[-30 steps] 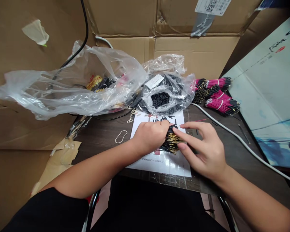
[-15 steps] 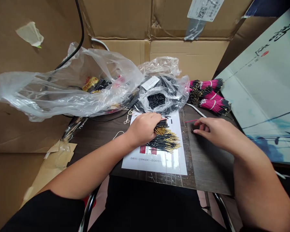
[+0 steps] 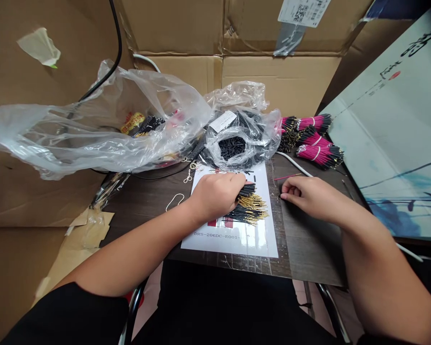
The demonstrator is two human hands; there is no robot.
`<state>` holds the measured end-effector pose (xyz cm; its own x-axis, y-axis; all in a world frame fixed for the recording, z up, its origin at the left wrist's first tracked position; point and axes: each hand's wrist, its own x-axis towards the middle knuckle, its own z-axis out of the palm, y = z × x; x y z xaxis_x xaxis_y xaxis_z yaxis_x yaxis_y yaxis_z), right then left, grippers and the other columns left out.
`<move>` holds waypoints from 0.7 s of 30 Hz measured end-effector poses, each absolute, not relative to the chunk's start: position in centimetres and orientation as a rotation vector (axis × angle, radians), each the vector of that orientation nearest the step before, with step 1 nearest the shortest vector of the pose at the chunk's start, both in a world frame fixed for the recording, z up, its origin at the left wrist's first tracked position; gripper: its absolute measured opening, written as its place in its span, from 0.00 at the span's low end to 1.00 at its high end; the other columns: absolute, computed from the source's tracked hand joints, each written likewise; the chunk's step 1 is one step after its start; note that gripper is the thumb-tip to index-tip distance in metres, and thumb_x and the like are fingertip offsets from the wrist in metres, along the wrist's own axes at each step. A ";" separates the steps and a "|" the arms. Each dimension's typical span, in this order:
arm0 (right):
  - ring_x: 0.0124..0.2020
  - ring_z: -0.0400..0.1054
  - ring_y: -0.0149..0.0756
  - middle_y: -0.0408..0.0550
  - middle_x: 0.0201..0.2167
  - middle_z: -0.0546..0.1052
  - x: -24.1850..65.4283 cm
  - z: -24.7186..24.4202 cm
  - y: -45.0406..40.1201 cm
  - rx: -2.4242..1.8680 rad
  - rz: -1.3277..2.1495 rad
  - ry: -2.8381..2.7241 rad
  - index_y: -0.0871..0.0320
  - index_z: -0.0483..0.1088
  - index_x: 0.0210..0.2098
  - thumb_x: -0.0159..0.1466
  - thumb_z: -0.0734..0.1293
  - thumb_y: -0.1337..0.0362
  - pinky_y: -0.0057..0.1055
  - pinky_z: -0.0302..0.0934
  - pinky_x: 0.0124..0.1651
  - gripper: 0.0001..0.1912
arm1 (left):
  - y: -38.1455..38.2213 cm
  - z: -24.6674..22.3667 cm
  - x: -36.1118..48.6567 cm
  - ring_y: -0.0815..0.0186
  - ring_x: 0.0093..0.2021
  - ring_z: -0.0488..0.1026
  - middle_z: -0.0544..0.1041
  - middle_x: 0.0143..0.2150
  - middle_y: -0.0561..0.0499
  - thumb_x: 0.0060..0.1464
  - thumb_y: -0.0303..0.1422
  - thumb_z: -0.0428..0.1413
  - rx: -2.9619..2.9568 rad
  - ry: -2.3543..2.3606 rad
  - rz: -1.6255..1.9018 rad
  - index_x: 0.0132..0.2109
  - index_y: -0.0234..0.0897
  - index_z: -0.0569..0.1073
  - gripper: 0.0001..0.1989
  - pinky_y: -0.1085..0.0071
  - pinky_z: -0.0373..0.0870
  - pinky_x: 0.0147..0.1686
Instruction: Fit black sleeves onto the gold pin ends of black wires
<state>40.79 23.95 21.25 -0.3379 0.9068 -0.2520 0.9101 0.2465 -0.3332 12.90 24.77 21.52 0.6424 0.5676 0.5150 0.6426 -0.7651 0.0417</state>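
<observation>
My left hand [image 3: 219,194] is wrapped round a bundle of wires [image 3: 246,190] with black sleeves and gold-coloured tips, the tips pointing right. Just below that bundle, more loose black wires with gold pin ends [image 3: 249,214] lie on a glossy printed sheet [image 3: 233,243]. To the right of the sheet, my right hand [image 3: 301,195] is low over the dark table with thumb and forefinger pressed together. Whatever they may pinch is too small or hidden to make out. A single pink wire [image 3: 286,177] lies just behind the right fingers.
An open clear bag of short black sleeves [image 3: 232,147] stands behind the sheet. Rubber-banded pink wire bundles [image 3: 316,153] lie at the back right. A large crumpled plastic bag [image 3: 104,139] spreads over the left. Cardboard [image 3: 280,81] rises behind, and a pale printed panel [image 3: 398,134] leans right.
My right hand has shifted slightly left, and its fingertips have come together. My left hand has moved slightly right and down with the bundle in it.
</observation>
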 end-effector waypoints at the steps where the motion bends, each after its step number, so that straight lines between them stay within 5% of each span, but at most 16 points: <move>1: 0.27 0.65 0.27 0.41 0.29 0.73 40.7 21.4 23.9 1.785 -0.694 2.491 0.54 0.68 0.34 0.62 0.62 0.58 0.28 0.58 0.31 0.07 | 24.7 21.5 12.9 0.67 0.26 0.71 0.73 0.26 0.52 0.63 0.34 0.46 -2.734 -1.008 -0.770 0.32 0.34 0.70 0.14 0.69 0.62 0.24; 7: 0.28 0.66 0.27 0.41 0.29 0.73 38.8 23.0 22.5 1.866 -0.850 2.829 0.54 0.69 0.33 0.62 0.65 0.59 0.28 0.60 0.33 0.06 | 24.3 21.3 12.9 0.67 0.29 0.72 0.74 0.28 0.51 0.59 0.31 0.47 -2.903 -1.055 -0.760 0.35 0.34 0.69 0.09 0.70 0.65 0.28; 13: 0.32 0.68 0.30 0.43 0.30 0.73 35.2 24.1 19.9 1.697 -1.039 3.612 0.56 0.70 0.34 0.54 0.70 0.74 0.32 0.64 0.37 0.10 | 24.0 21.2 13.2 0.68 0.28 0.71 0.73 0.27 0.52 0.62 0.36 0.47 -2.943 -0.988 -0.845 0.34 0.35 0.68 0.12 0.73 0.63 0.27; 21: 0.32 0.69 0.31 0.44 0.30 0.74 34.4 23.9 19.1 1.613 -0.967 3.659 0.58 0.71 0.34 0.50 0.71 0.78 0.32 0.66 0.36 0.14 | 23.8 21.4 13.5 0.69 0.25 0.69 0.72 0.25 0.52 0.64 0.37 0.44 -2.862 -0.873 -0.854 0.32 0.35 0.66 0.14 0.72 0.62 0.26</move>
